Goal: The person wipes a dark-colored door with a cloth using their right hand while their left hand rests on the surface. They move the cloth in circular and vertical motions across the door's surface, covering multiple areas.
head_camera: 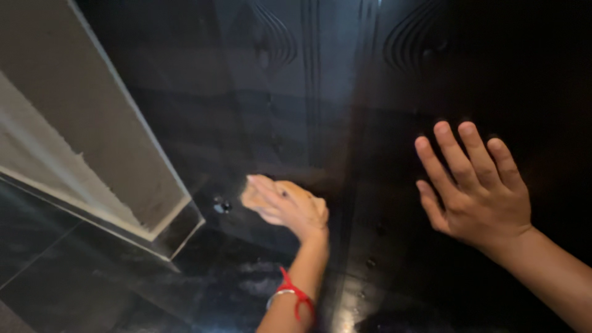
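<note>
Pressing a tan cloth (259,196) against the glossy black door (308,92), I am keeping my left hand (290,206) laid over it, fingers nearly straight and flat on the fabric rather than curled around it. My right hand (478,185) is resting open, fingers spread, on the neighbouring dark panel, holding nothing. Judging by the hazy streaks above the cloth and the droplets lower down, the wiping is partly done. A small round stud (221,207) is sitting just left of the cloth; a pale wall edge (123,142) is bounding that side.
</note>
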